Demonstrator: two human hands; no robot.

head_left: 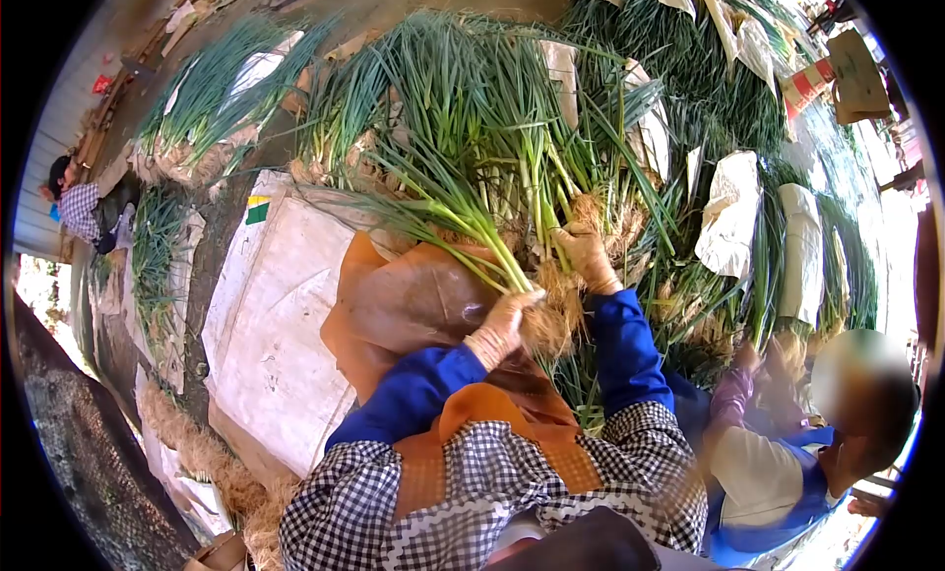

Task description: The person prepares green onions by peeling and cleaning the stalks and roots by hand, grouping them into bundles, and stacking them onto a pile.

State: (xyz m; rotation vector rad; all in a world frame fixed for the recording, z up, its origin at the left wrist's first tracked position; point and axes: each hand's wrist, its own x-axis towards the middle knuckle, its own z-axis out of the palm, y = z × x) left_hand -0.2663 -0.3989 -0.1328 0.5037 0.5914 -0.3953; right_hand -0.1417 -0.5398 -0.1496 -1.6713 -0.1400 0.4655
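My left hand (504, 323) is closed around the lower stems of a bunch of green onions (463, 222), just above their tan, stringy roots (547, 320). Their leaves slant up and to the left. Close by on the right, my right hand (588, 256) has its fingers curled at the root end of more green onion stems (536, 192); its fingertips are partly hidden. Beyond both hands spreads a large heap of green onions (433, 89), roots facing me. A brown apron (423, 300) covers my lap beneath the left hand.
A dirty white sheet (281, 305) lies left of my lap. At right, a co-worker (787, 463) sits close, hands among other green onions (758, 305). Another person (84, 207) is at far left. More green onions (217, 108) lie upper left; loose roots (217, 463) lie lower left.
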